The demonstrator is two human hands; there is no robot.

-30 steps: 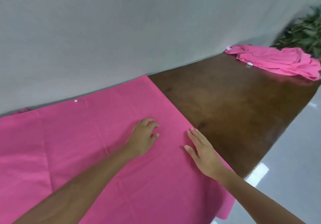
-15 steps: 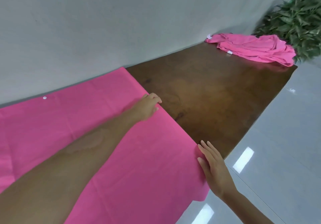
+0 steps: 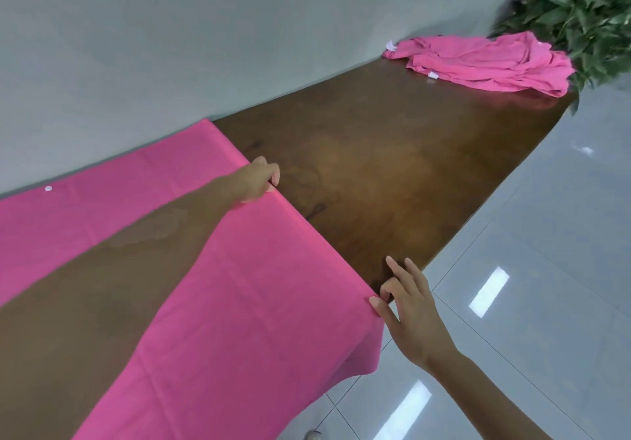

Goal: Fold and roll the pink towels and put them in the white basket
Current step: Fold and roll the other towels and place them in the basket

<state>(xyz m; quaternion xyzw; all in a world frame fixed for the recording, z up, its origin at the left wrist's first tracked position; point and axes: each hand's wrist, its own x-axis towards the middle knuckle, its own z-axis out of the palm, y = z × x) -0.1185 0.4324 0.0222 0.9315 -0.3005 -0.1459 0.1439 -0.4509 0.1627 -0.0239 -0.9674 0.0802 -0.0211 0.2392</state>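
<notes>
A large pink towel [image 3: 239, 303] lies spread flat over the left part of the brown wooden table [image 3: 392, 173], its near right corner hanging over the table's front edge. My left hand [image 3: 257, 180] reaches across the towel and pinches its right edge at the far side. At the near side my right hand [image 3: 406, 298] pinches the same edge between thumb and forefinger, the other fingers straight. A heap of crumpled pink towels [image 3: 485, 60] sits at the table's far right end. No white basket is in view.
A grey wall [image 3: 205, 36] runs along the table's back edge. A leafy green plant [image 3: 580, 6] stands beyond the far right end. Glossy grey floor tiles [image 3: 529, 286] lie to the right of the table.
Both hands have moved from the towel's middle to its right edge and taken hold of it, the left going farther away and the right nearer. The camera has swung to the right.
</notes>
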